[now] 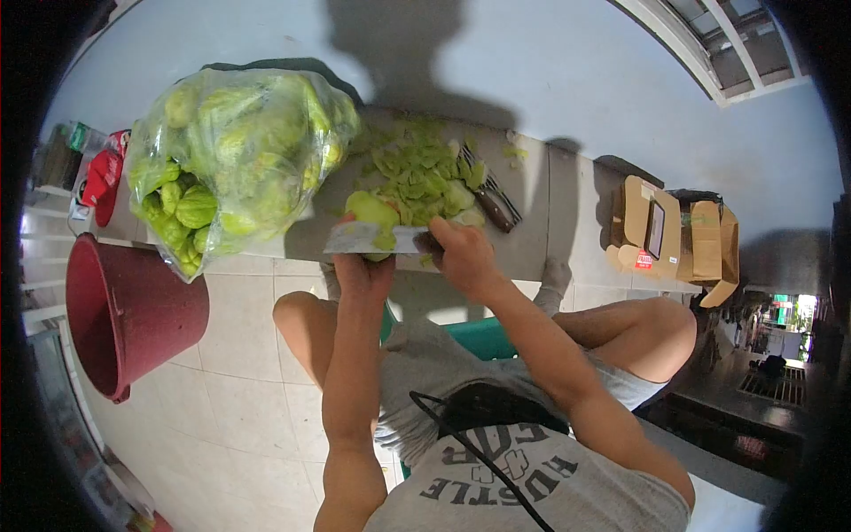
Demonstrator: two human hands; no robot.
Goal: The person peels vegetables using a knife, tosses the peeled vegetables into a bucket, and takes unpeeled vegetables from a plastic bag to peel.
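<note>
My left hand (363, 273) is closed around a pale green, peeled-looking chayote (370, 209), partly hidden behind the blade. In my right hand (463, 253) is the handle of a wide-bladed knife (362, 238), whose flat blade lies across the chayote and has a bit of green on it. Just beyond both hands, a heap of green peelings (421, 177) spreads over the tiled ledge. Beside the heap lies a brown-handled utensil (493, 211) with other metal blades or prongs that I cannot make out.
A large clear plastic bag (257, 133) of chayotes stands at the left on the ledge (567, 204). Below it is a dark red tub (146, 310). Opened cardboard boxes (651, 226) sit at the right. Part of a green seat or basin (483, 337) shows between my legs.
</note>
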